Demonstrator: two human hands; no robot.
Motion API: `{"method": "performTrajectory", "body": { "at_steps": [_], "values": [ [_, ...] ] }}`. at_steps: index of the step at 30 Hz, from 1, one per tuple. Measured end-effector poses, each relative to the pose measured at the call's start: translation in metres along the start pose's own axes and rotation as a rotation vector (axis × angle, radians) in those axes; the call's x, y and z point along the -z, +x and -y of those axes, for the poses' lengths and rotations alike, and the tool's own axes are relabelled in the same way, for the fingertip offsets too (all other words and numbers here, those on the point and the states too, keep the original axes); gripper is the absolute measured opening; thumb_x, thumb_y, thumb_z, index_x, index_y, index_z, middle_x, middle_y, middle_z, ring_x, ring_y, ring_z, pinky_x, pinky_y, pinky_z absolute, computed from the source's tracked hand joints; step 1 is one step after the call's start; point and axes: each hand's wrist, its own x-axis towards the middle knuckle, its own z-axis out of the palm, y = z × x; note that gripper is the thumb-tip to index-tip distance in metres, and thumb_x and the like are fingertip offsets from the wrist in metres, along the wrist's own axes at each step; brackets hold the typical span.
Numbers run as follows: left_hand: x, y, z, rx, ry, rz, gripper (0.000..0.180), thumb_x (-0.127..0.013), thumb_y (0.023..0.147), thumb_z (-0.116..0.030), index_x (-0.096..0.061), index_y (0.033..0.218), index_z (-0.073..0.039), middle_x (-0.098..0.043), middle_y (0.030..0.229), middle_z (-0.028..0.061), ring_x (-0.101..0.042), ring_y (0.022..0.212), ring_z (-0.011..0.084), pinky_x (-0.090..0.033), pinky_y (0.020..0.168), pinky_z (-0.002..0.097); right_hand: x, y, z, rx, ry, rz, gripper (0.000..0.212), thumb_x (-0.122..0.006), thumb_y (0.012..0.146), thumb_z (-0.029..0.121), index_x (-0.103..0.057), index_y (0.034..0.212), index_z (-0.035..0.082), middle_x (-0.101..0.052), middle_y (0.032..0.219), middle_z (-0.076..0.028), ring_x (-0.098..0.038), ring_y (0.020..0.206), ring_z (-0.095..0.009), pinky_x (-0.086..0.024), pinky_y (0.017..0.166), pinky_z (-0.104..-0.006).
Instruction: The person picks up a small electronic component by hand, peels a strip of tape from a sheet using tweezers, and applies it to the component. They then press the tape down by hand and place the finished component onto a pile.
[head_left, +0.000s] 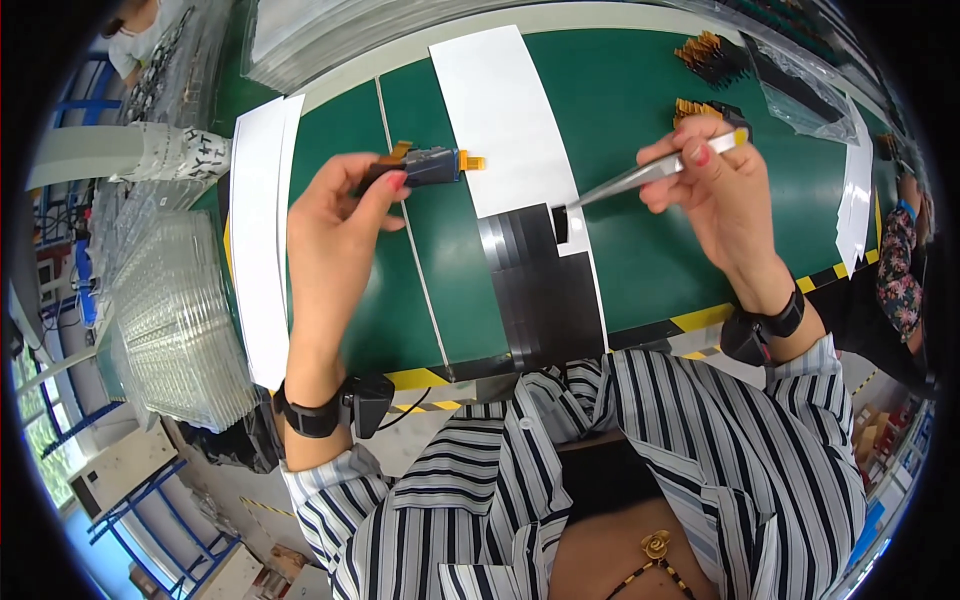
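Note:
My left hand (pixel 340 225) pinches a small dark display panel (pixel 432 166) between thumb and fingers. An orange flex cable (pixel 472 162) sticks out from the panel's right end, over the edge of a white paper strip. My right hand (pixel 715 180) is closed round metal tweezers (pixel 635 182). Their tips point down-left and meet a small black piece (pixel 560 224) on the white paper; I cannot tell if they grip it. Just below lies a sheet of black adhesive strips (pixel 545 290).
White paper (pixel 500 110) runs across the green mat (pixel 640 90). Bundles of orange-tailed flex parts (pixel 712 58) lie at the far right, beside a clear plastic bag (pixel 810 100). Stacked clear trays (pixel 180 310) stand on the left. Another person's arm (pixel 900 270) shows at the right edge.

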Motion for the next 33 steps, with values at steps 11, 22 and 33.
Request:
{"method": "performTrajectory", "body": {
  "at_steps": [11,22,33],
  "values": [
    [-0.043,0.021,-0.037,0.048,-0.738,0.237,0.022,-0.054,0.081,-0.003,-0.056,0.102,0.003,-0.053,0.066,0.0033,-0.050,0.055,0.0081,-0.042,0.053,0.0206,-0.007,0.013,0.009,0.426,-0.053,0.058,0.017,-0.049,0.087,0.013,-0.038,0.094,0.004,-0.058,0.085,-0.024,-0.062,0.062,-0.026,-0.052,0.055,-0.0301],
    [-0.048,0.011,-0.039,-0.028,-0.776,0.278,0.021,-0.055,0.080,0.000,-0.056,0.101,0.002,-0.053,0.071,0.0017,-0.048,0.058,0.0064,-0.039,0.051,0.0193,-0.005,0.023,0.002,0.389,-0.064,-0.003,0.013,-0.048,0.088,0.012,-0.040,0.093,0.003,-0.058,0.087,-0.024,-0.062,0.063,-0.024,-0.052,0.056,-0.0304],
    [-0.051,0.008,-0.038,0.011,-0.780,0.299,0.020,-0.054,0.080,-0.001,-0.056,0.100,0.003,-0.051,0.067,0.0013,-0.048,0.057,0.0067,-0.038,0.049,0.0193,-0.006,0.026,-0.002,0.344,-0.022,-0.055,0.011,-0.047,0.088,0.012,-0.043,0.094,0.004,-0.058,0.089,-0.024,-0.063,0.065,-0.022,-0.051,0.059,-0.0295]
  ]
}}
